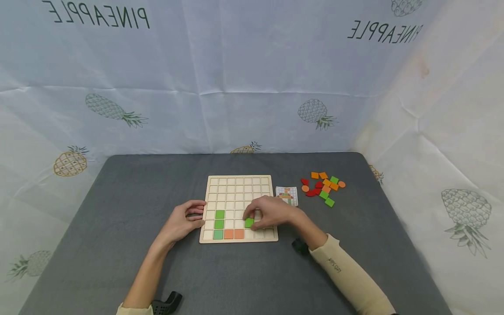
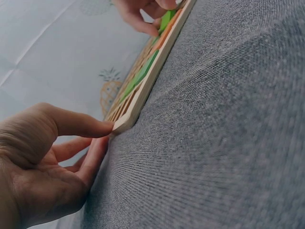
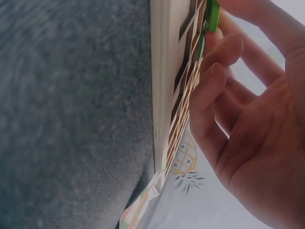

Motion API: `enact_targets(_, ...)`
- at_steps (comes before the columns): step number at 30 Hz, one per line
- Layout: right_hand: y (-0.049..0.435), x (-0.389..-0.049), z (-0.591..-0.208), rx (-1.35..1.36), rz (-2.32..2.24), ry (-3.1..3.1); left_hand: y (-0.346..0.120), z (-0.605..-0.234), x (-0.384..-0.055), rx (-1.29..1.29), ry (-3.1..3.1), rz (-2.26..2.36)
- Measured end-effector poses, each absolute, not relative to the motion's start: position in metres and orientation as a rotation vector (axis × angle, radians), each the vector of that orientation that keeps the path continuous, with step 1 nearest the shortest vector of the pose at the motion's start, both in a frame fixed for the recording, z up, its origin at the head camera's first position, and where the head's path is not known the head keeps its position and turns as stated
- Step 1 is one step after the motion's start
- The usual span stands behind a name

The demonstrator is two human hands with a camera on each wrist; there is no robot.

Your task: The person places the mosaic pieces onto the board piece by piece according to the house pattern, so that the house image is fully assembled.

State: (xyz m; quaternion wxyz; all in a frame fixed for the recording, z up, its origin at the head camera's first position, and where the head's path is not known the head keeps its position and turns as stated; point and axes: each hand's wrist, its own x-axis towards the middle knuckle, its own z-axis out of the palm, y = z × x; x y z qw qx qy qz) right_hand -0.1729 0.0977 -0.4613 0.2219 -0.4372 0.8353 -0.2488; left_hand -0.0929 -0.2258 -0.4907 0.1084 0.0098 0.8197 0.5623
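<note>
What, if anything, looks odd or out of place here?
The dark PINEAPPLE lettering on the whitish pineapple-print cloth backdrop reads backwards, as if mirrored. I see no damage on the light wooden grid board; flat red, orange and green pieces lie loose beyond its right side.

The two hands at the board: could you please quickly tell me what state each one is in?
Left hand: open, touching the left edge of the board.
Right hand: closed, pinching a green tile.
</note>
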Motion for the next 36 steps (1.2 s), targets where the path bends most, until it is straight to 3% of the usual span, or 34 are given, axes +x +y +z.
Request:
enact_targets(17,0.105,-0.169,-0.460,-1.157,-0.693,2.330,-0.226,-0.493,-0.094,0.018,2.432,1.642)
enact_targets(36,0.149,-0.175,-0.439,-1.029,-0.860,2.348,-0.225,-0.490,-0.093,0.029,2.436,1.652)
